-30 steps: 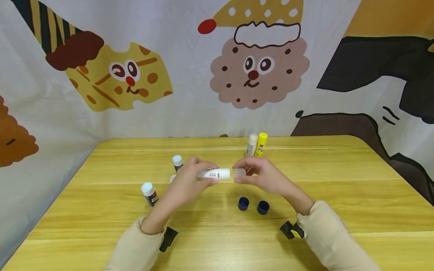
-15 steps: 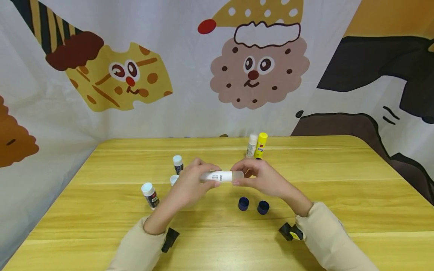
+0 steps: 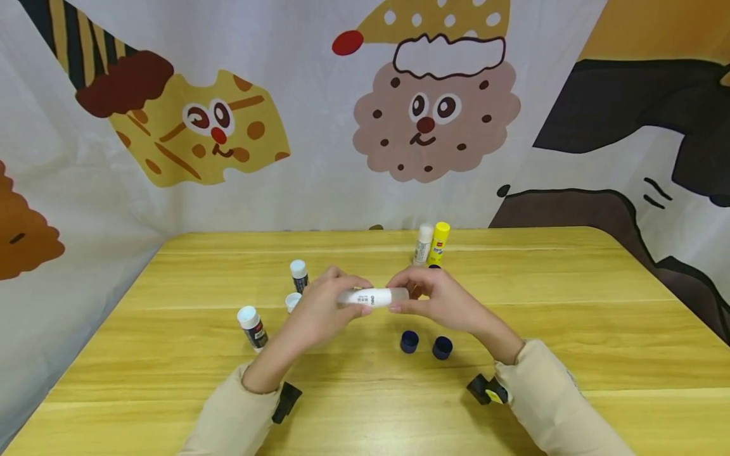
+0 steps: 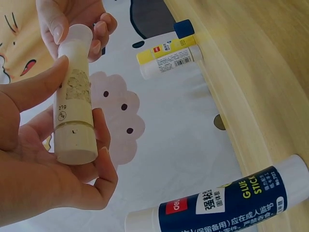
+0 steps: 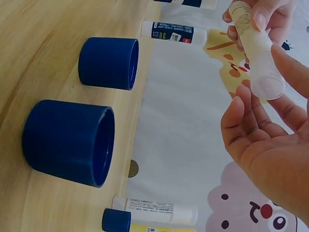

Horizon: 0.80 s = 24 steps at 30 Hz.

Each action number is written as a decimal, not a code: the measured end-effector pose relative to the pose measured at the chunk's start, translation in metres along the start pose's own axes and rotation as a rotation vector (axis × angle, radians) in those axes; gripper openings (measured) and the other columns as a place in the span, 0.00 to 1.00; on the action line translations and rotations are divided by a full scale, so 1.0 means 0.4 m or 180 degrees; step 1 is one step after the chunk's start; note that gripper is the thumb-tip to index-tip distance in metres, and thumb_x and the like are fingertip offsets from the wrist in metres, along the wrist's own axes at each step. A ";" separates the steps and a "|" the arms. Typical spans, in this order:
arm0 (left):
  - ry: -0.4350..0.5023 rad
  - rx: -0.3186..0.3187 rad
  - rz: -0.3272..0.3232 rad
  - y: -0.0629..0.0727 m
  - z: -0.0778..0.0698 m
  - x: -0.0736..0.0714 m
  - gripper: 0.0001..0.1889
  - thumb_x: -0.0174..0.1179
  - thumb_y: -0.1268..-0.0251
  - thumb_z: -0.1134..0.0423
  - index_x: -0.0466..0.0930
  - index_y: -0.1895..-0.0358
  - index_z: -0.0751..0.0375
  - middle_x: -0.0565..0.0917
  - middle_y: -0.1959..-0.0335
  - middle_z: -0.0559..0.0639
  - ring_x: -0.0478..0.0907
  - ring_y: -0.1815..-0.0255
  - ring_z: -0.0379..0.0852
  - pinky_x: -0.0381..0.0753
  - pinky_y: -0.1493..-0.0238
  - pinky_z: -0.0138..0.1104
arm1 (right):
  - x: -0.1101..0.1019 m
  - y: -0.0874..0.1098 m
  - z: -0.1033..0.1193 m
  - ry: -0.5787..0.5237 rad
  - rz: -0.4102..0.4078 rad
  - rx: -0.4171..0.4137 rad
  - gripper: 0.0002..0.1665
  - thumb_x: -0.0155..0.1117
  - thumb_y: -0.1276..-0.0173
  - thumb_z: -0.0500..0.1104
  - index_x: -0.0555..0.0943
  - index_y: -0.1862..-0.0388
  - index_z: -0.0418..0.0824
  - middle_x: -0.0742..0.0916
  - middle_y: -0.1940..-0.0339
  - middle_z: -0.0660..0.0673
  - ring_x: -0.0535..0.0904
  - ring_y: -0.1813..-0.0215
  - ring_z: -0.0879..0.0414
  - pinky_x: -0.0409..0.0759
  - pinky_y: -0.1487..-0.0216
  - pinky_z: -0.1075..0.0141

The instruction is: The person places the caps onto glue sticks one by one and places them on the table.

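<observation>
Above the middle of the table, a white glue stick (image 3: 365, 297) lies level between the two hands. My left hand (image 3: 319, 307) grips its body, with thumb and fingers on opposite sides. At the other end, my right hand (image 3: 439, 294) pinches the translucent cap (image 3: 401, 296). That cap meets the tube in the head view. The right wrist view shows the clear cap (image 5: 267, 82) between thumb and fingers. In the left wrist view, the glue stick's base (image 4: 76, 145) points down out of the left hand, its label worn.
Two blue caps (image 3: 409, 342) (image 3: 442, 348) stand before the right hand. Navy-labelled glue sticks (image 3: 253, 327) (image 3: 299, 275) stand at left, beside a white round top (image 3: 293, 301). Behind the right hand are a yellow glue stick (image 3: 439, 243), a white one (image 3: 422, 244) and another blue cap (image 5: 116, 220).
A second ago the cap was apart from the tube, with a small gap. The hands came together and the cap now sits against the tube's end. Little has moved over the last half second.
</observation>
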<state>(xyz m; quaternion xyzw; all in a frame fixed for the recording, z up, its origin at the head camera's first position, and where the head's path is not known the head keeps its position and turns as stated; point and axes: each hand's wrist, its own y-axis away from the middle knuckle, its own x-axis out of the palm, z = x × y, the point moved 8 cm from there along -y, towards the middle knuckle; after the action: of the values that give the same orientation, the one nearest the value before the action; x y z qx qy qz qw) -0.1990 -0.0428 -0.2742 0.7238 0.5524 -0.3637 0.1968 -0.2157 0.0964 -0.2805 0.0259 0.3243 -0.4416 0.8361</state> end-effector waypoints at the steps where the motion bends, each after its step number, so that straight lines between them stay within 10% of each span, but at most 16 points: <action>1: 0.0003 0.0001 0.0002 0.000 0.000 0.000 0.15 0.67 0.48 0.62 0.82 0.54 0.56 0.73 0.63 0.51 0.69 0.65 0.46 0.71 0.65 0.37 | 0.000 0.000 0.001 0.0001 -0.0002 -0.0009 0.12 0.67 0.43 0.37 0.80 0.59 0.37 0.82 0.64 0.48 0.74 0.67 0.54 0.76 0.66 0.65; 24: 0.0059 -0.0006 0.0097 -0.004 0.004 0.005 0.14 0.66 0.48 0.62 0.81 0.55 0.57 0.73 0.66 0.50 0.69 0.67 0.46 0.71 0.67 0.36 | 0.005 0.005 0.001 -0.0042 0.0001 0.0019 0.14 0.67 0.44 0.34 0.79 0.57 0.35 0.80 0.63 0.46 0.72 0.71 0.56 0.74 0.71 0.66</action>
<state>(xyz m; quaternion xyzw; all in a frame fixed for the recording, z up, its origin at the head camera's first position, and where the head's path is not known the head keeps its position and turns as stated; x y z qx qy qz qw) -0.2009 -0.0421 -0.2766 0.7352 0.5434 -0.3535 0.1978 -0.2133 0.0958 -0.2818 0.0256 0.3174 -0.4427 0.8382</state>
